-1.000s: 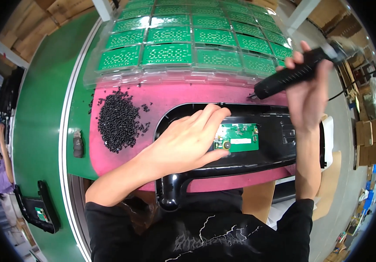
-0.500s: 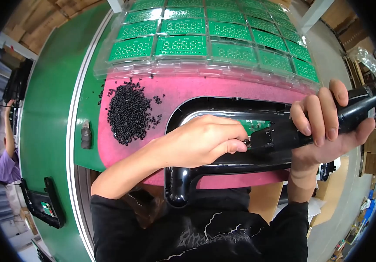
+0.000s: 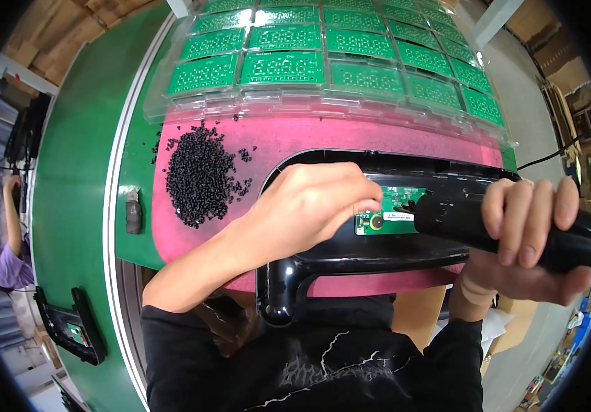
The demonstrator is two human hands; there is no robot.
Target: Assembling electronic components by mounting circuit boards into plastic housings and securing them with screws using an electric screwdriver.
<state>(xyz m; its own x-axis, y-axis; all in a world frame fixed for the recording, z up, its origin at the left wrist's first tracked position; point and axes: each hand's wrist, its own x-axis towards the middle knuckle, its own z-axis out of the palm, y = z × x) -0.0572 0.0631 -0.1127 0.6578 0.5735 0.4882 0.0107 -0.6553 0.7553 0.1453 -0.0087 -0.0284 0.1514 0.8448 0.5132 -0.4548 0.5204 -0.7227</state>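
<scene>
My right hand [image 3: 526, 233] is wrapped round a black electric screwdriver [image 3: 450, 216], whose tip points left over a small green circuit board [image 3: 397, 226]. The board lies inside a black, curved plastic housing [image 3: 378, 261] on a pink mat [image 3: 268, 130]. Just left of the board, my left hand [image 3: 319, 206] has its thumb and forefinger pressed together in a pinch. Whatever sits between those fingertips is too small or hidden to see. The screwdriver's tip is over the board, apart from my left fingers.
A heap of small black screws [image 3: 199, 178] lies on the mat's left. Behind it, clear plastic trays [image 3: 288, 110] hold several green boards. A dark stubby object [image 3: 134, 213] rests on the green table. Another housing [image 3: 89, 350] lies far left, near a person in a purple sleeve [image 3: 14, 264].
My left hand has come away from the screwdriver's tip, slightly up and left. The screwdriver has shifted down and right, so more of the circuit board shows.
</scene>
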